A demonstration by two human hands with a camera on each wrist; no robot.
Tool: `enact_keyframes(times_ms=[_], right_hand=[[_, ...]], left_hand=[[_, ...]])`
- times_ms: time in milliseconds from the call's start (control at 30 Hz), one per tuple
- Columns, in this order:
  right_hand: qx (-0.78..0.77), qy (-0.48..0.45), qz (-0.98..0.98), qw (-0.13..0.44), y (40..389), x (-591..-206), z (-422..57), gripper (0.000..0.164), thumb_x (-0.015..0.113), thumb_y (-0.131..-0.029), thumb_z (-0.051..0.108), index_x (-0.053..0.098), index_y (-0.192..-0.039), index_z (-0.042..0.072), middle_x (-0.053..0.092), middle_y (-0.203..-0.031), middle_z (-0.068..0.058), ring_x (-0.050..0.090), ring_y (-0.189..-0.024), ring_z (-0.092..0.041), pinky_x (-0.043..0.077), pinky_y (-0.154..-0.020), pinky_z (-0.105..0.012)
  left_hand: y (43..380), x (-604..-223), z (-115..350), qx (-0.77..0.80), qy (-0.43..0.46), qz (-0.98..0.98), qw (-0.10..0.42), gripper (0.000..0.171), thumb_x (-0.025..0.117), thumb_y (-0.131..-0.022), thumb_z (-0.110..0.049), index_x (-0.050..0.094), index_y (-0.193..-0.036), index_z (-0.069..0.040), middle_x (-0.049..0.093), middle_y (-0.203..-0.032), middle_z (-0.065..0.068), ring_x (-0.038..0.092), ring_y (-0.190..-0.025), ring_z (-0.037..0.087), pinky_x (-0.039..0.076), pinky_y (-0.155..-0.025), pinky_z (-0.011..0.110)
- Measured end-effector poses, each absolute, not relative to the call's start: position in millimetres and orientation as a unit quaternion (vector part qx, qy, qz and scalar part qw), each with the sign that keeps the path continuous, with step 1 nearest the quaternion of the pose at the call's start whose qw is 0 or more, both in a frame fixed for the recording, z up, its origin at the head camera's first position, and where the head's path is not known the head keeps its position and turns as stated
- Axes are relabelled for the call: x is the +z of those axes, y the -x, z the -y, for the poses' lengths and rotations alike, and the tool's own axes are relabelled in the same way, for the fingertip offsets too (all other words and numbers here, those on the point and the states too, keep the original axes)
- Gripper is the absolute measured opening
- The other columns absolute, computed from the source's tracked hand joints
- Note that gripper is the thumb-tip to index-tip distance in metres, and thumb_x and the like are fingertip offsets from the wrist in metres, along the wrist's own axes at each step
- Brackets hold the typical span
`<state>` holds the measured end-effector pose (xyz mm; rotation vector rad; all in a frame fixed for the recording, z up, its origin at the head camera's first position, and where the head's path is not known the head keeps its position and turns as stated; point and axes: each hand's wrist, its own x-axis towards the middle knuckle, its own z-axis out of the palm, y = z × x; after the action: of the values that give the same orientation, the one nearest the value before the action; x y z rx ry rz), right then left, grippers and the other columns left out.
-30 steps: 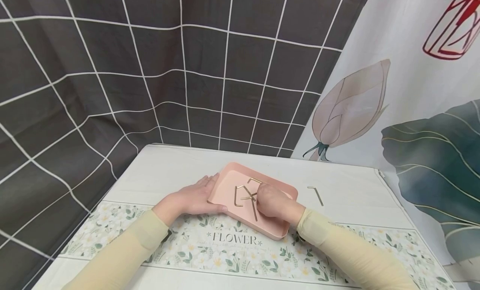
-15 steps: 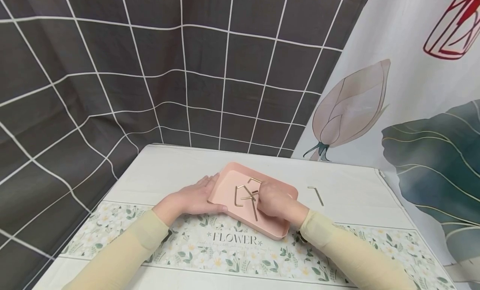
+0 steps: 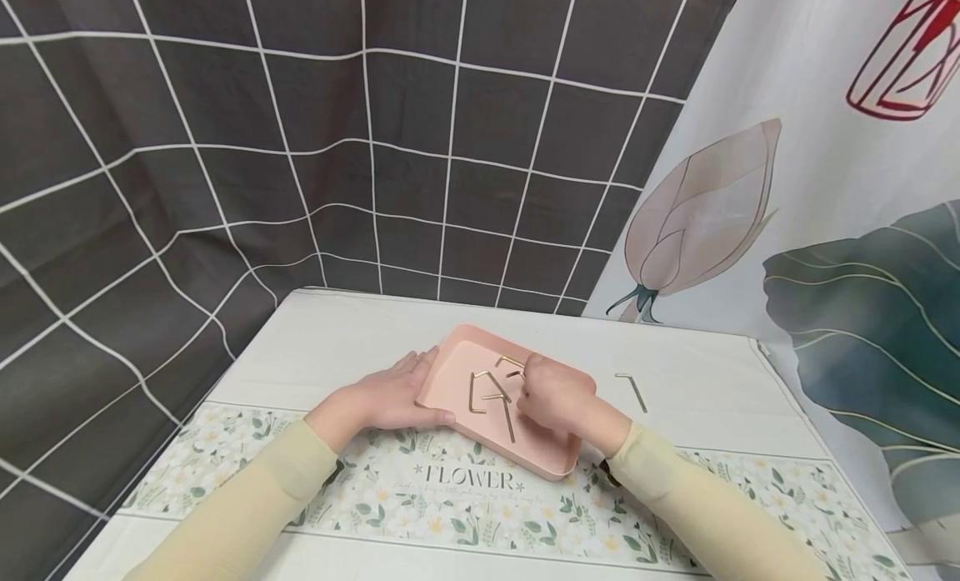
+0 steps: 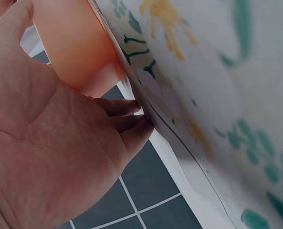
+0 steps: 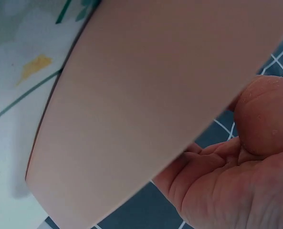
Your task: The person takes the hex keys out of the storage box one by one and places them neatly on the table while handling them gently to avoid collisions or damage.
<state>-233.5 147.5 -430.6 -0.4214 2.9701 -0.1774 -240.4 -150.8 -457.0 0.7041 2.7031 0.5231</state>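
Note:
A pink tray [image 3: 452,374] sits at a slant on the table with several brass-coloured L-shaped hex keys [image 3: 472,395] lying loosely crossed in it. My left hand [image 3: 393,396] rests against the tray's left end, fingers extended and thumb along the near rim. In the left wrist view, its fingertips touch the tablecloth beside the tray wall [image 4: 79,43]. Inside the tray's right half, my right hand [image 3: 555,395] pinches a hex key [image 3: 515,373]; its short bent end shows and the rest is hidden. The tray's outer wall [image 5: 131,105] covers those fingertips in the right wrist view.
Another hex key [image 3: 634,392] lies on the white tablecloth to the right of the tray. A floral band with lettering [image 3: 472,478] runs across the cloth in front. Dark checked curtain [image 3: 405,181] hangs behind the table, and a printed white curtain [image 3: 697,214] on the right.
My right hand has moved slightly right and away from me inside the tray, and the bent end of the pinched hex key has moved along with it. My left hand and the tray stay put.

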Motion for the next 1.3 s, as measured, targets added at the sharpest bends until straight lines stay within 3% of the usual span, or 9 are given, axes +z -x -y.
enact_keyframes(times_ms=[167,500,700,900,1300], right_hand=[[-0.084,0.11,-0.987,0.079,230.2,-425.6,-151.0,0.035,0.077,-0.095,0.02,0.059,-0.118,-0.002,0.059,-0.087,-0.007,0.061,-0.069,-0.023,0.054,-0.054,-0.041],[-0.142,0.135,-0.979,0.057,229.3,-421.3,-166.6,0.024,0.075,-0.092,0.008,0.056,-0.106,0.001,0.056,-0.088,-0.008,0.058,-0.077,-0.024,0.056,-0.07,-0.04],[-0.152,0.116,-0.98,0.063,229.2,-418.4,-176.2,0.024,0.072,-0.094,0.007,0.057,-0.109,-0.002,0.058,-0.086,-0.009,0.058,-0.075,-0.024,0.054,-0.064,-0.036],[-0.159,0.1,-0.981,0.053,229.8,-415.1,-187.5,0.024,0.072,-0.093,0.006,0.059,-0.11,-0.004,0.06,-0.087,-0.01,0.06,-0.079,-0.024,0.057,-0.07,-0.039],[-0.166,0.09,-0.981,0.039,232.7,-414.1,-214.0,0.024,0.072,-0.091,0.006,0.058,-0.108,-0.004,0.06,-0.087,-0.009,0.059,-0.076,-0.023,0.053,-0.065,-0.037]], left_hand=[[240.1,-456.0,150.4,0.181,-0.246,-0.941,0.148,0.134,0.061,-0.09,-0.09,0.006,-0.179,-0.006,0.017,-0.185,0.016,0.015,-0.17,0.042,0.029,-0.132,0.065],[238.9,-455.6,149.9,0.179,-0.244,-0.941,0.153,0.135,0.059,-0.09,-0.091,0.005,-0.179,-0.006,0.016,-0.185,0.016,0.014,-0.17,0.042,0.029,-0.132,0.064],[238.7,-456.4,150.2,0.18,-0.245,-0.94,0.153,0.135,0.059,-0.091,-0.091,0.005,-0.179,-0.005,0.016,-0.185,0.017,0.014,-0.17,0.042,0.028,-0.133,0.063],[239.4,-457.2,150.5,0.181,-0.246,-0.94,0.152,0.133,0.06,-0.092,-0.089,0.005,-0.179,-0.005,0.015,-0.185,0.016,0.014,-0.17,0.042,0.028,-0.133,0.063],[239.9,-455.2,150.5,0.183,-0.25,-0.938,0.153,0.133,0.061,-0.092,-0.088,0.006,-0.179,-0.005,0.014,-0.185,0.016,0.014,-0.17,0.043,0.027,-0.133,0.063]])
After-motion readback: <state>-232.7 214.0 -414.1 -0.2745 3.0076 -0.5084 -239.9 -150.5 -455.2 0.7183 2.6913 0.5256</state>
